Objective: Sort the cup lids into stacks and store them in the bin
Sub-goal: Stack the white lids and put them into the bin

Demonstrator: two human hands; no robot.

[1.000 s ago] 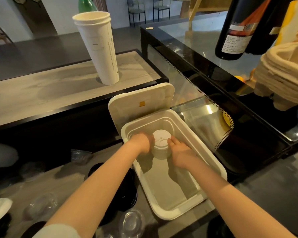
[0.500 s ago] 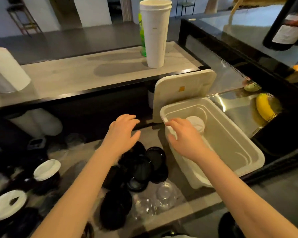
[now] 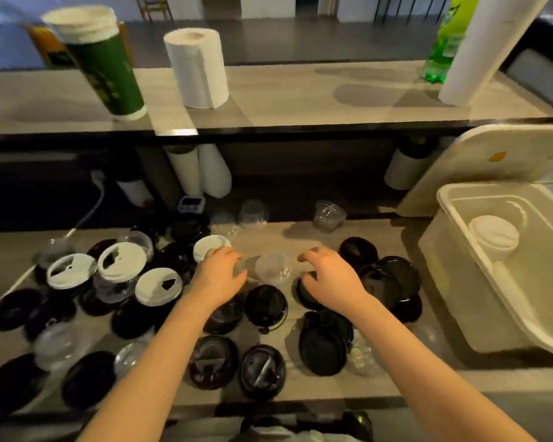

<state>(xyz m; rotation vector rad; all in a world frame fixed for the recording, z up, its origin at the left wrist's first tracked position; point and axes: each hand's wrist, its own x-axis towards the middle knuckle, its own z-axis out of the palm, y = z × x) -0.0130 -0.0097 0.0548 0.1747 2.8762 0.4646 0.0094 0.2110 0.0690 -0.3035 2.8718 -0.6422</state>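
- My left hand (image 3: 219, 277) sits just left of the clear dome lid (image 3: 273, 268). Its fingers are bent down, and the tips blur into something transparent at the dome's edge, so I cannot tell whether they grip anything.
- My right hand (image 3: 331, 279) hovers just right of the dome lid, fingers loosely curled like a claw with nothing between them. It is above a glossy black flat lid (image 3: 301, 296).
- The dome lid is thin see-through plastic, round and bulging, and rests on the pale wood-grain counter (image 3: 300, 232).
- A matte white lid (image 3: 209, 245), round with a raised rim, lies just left of the dome lid and beyond it, by my left fingertips.
- Three more white lids with sip openings (image 3: 122, 261) lie farther left of the dome lid, perched on clear pieces.
- Shiny black round lids (image 3: 265, 306) are scattered left of the dome lid, right of it and nearer me.
- A small clear cup (image 3: 329, 215) stands beyond the dome lid.
- The bin (image 3: 441, 247) sits well right of the dome lid. It is white plastic, boxy with rounded corners, and its flat cover (image 3: 492, 161) is tipped open.
- A stack of white lids (image 3: 494, 236) stands inside the bin.
- On the raised shelf beyond the dome lid stand a soft paper towel roll (image 3: 198, 68) and a green cup stack (image 3: 106, 68).
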